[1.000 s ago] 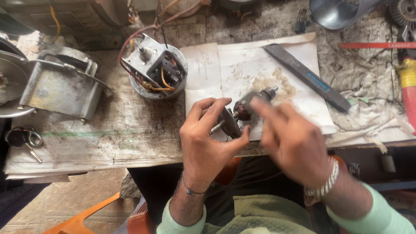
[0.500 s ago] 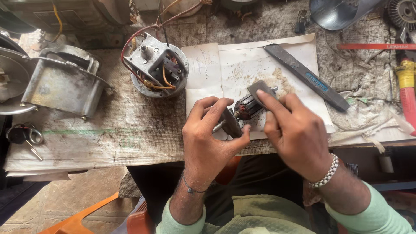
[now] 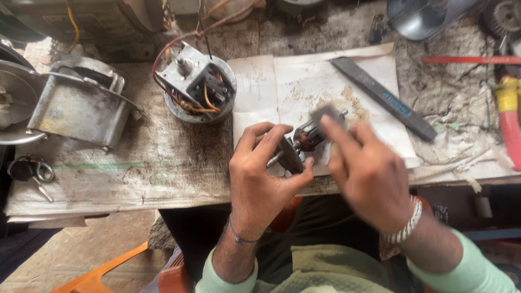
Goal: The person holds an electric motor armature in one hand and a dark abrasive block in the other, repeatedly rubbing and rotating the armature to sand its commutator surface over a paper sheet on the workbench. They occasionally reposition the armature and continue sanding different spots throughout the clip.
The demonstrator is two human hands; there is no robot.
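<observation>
My left hand [image 3: 263,171] grips a small motor armature [image 3: 305,140] with copper windings by its lower shaft, over the white paper sheet [image 3: 304,87] at the bench's front edge. My right hand [image 3: 366,168] is blurred with motion and presses a small grey strip, perhaps sandpaper [image 3: 324,115], against the upper end of the armature. A bead bracelet sits on my right wrist, a thin band on my left.
A round motor housing with coloured wires [image 3: 198,87] stands left of the paper. A grey metal casing [image 3: 81,106] lies at far left, keys [image 3: 32,171] below it. A flat dark file [image 3: 382,97] lies on the paper; red and yellow tools [image 3: 507,111] at right.
My right hand has shifted along the armature, rubbing the grey strip on its upper end, and is now blurred. My left hand keeps the same hold.
</observation>
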